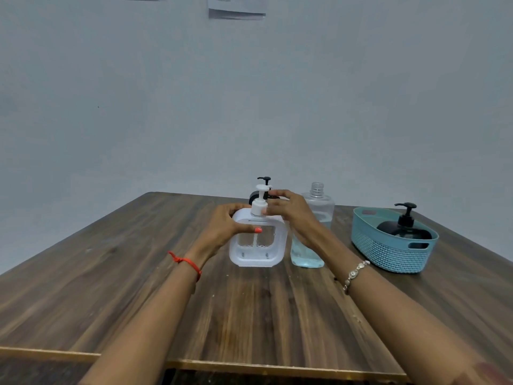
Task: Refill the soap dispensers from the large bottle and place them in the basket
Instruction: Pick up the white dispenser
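A white square soap dispenser (256,247) with a clear window stands mid-table. My left hand (224,227) grips its upper left shoulder, thumb across the front. My right hand (291,215) pinches the collar of its white pump (260,202). Just right of it stands the large clear bottle (308,254), uncapped, with blue liquid in its lower part; my right hand hides its middle. A dark dispenser with a black pump (265,181) stands behind, mostly hidden. The teal basket (388,254) at the right holds another black dispenser (404,229).
The wooden table (249,309) runs to a front edge near the bottom of the view. A pale wall stands close behind the bottles, with papers (237,8) pinned high up.
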The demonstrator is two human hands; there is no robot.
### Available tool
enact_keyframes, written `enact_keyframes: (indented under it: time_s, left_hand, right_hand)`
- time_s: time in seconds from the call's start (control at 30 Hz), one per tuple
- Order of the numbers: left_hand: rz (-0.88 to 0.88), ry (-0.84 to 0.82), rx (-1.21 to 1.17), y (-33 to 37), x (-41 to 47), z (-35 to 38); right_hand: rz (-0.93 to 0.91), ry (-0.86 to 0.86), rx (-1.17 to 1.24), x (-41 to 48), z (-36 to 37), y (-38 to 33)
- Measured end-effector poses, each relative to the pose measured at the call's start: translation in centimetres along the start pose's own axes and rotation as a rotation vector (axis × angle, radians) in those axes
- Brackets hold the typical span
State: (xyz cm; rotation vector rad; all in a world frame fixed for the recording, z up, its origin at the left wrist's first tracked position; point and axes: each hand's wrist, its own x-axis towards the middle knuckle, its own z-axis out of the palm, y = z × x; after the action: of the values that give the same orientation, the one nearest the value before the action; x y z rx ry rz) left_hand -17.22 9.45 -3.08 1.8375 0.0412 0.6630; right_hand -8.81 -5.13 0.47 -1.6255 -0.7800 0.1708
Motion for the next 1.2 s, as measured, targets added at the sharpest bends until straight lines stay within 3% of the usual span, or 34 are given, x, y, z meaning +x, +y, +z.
enact_keyframes:
  time_s: [0.17,0.4,0.6,0.77,0.93,1.1,1.2]
  left_hand:
    - [-0.010,0.009,0.012,0.1,0.0,0.1]
    - [-0.010,0.021,0.030,0.4,-0.3,-0.4]
    - [-0.005,0.025,0.050,0.4,-0.5,-0.2]
    - [-0.024,0.014,0.055,0.3,-0.7,-0.6]
    - [-0.053,0.010,0.078,-0.5,-0.7,-1.3]
    - [-0.091,0.067,0.040,-1.6,-1.0,-1.8]
    - [-0.122,0.126,0.027,-2.4,-0.8,-2.4]
  right_hand:
    - [-0.142,0.144,-0.397,-0.6,1.6,-0.4]
    - [-0.025,-0.064,-0.160,-0.1,0.2,-1.1]
    - [-0.182,0.080,-0.492,-0.8,2.2,-1.2]
    - [-0.050,-0.043,-0.365,-0.3,1.2,-2.3]
    - [-0.033,-0.040,-0.144,0.3,-0.4,-3.1]
    - [-0.244,0.133,0.118,0.6,-1.7,-3.0]
    - [-0.398,0.170,0.062,0.3,-2.4,-1.7]
